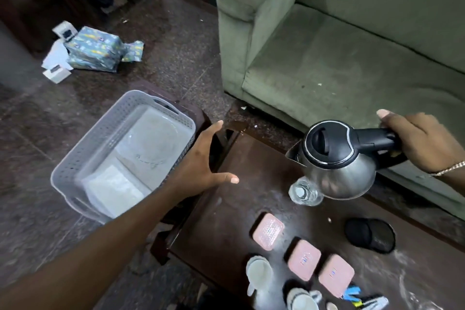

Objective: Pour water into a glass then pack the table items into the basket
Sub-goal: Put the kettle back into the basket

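the right hand [422, 141] is gripping the black handle [372, 137] of a stainless electric kettle [337, 163]. its fingers are wrapping around the handle and the thumb is lying along the top. the kettle is hanging in the air above the dark wooden table [251, 184], lid closed, spout pointing left. its body is overlapping a clear glass [303, 192] that is standing on the table just below. whether water is running cannot be told.

the left hand [201, 166] is holding nothing. its fingers are straight and spread wide, palm down. it is hovering over the gap between the table's far-left corner and the grey perforated basket [100, 133]. the fingertips are pointing toward the basket's right rim; contact cannot be confirmed.

the basket is sitting on a dark stand beside the table's left edge. a clear round dish and a pale flat item are lying inside it.

bare tabletop is lying between the left hand and the glass. the near part of the table is carrying three pink-lidded containers [268, 231] in a diagonal row, two white mugs [259, 272] at the near edge, and a black mesh item [370, 234] to the right.

a green sofa [327, 45] is running along the table's far and right sides. a wrapped package [95, 49] is lying on the floor, well apart from the basket.
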Demonstrator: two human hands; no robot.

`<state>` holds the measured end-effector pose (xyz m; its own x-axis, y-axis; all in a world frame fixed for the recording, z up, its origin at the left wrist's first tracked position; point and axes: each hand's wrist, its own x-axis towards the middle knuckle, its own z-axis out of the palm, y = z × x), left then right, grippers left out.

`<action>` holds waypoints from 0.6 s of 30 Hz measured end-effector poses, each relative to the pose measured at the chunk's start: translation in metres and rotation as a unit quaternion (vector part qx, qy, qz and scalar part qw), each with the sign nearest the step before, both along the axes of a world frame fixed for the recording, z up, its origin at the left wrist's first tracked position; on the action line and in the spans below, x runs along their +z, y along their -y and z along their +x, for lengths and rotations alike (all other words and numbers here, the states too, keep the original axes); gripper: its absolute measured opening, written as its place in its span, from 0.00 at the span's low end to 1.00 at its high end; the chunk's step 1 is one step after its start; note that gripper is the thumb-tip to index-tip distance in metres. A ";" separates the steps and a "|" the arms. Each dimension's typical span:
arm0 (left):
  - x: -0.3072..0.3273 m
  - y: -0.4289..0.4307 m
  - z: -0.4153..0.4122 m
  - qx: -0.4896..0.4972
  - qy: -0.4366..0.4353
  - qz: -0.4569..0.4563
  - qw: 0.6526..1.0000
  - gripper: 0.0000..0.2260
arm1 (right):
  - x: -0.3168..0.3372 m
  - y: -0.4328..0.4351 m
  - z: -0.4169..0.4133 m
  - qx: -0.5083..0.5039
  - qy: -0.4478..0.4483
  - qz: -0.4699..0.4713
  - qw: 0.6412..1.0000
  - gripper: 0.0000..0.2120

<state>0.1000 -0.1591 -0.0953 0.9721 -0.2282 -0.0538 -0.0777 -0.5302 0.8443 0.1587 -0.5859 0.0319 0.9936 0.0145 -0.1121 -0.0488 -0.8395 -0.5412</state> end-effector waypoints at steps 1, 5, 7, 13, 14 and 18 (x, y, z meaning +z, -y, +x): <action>0.004 -0.011 -0.002 0.004 0.005 0.006 1.000 0.57 | 0.005 -0.011 0.004 0.004 0.005 0.013 1.000 0.32; 0.015 -0.062 -0.009 0.043 0.008 0.022 0.999 0.57 | 0.016 -0.069 0.024 0.014 0.010 0.079 0.997 0.33; 0.017 -0.086 -0.011 0.069 0.001 0.024 0.997 0.57 | 0.019 -0.101 0.032 0.018 0.004 0.127 0.992 0.34; 0.018 -0.158 -0.021 0.136 -0.009 0.030 0.990 0.58 | 0.030 -0.207 0.055 0.040 0.017 0.230 0.972 0.32; 0.017 -0.169 -0.023 0.146 -0.009 0.030 0.989 0.57 | 0.031 -0.225 0.059 0.047 0.013 0.248 0.968 0.32; 0.011 -0.208 -0.035 0.176 -0.023 0.050 0.983 0.57 | 0.026 -0.288 0.073 0.048 0.014 0.303 0.952 0.29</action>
